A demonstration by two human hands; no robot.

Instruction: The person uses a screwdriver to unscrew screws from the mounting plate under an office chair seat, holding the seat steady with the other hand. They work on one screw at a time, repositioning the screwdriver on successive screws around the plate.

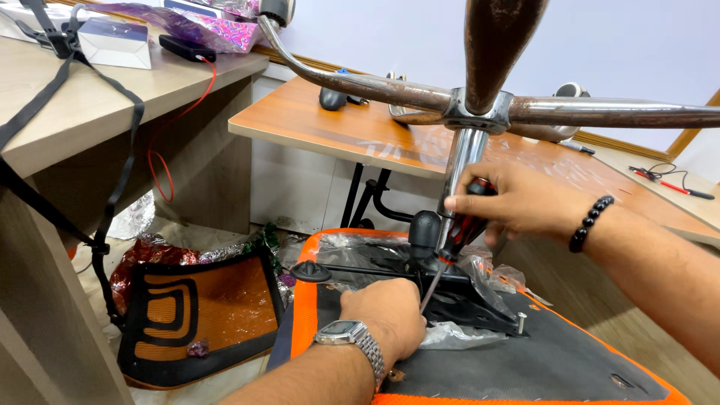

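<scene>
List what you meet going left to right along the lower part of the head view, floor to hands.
Orange-and-black mesh chair back on the floor → left hand with a wristwatch → screwdriver → right hand → black bead bracelet.

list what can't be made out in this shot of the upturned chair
- Head view: tip of the red-and-black-handled screwdriver hidden behind the left hand.
- Left hand's fingers, curled under, out of sight.
- Rusty chrome chair base: arm ends cut off by the frame edges.
</scene>
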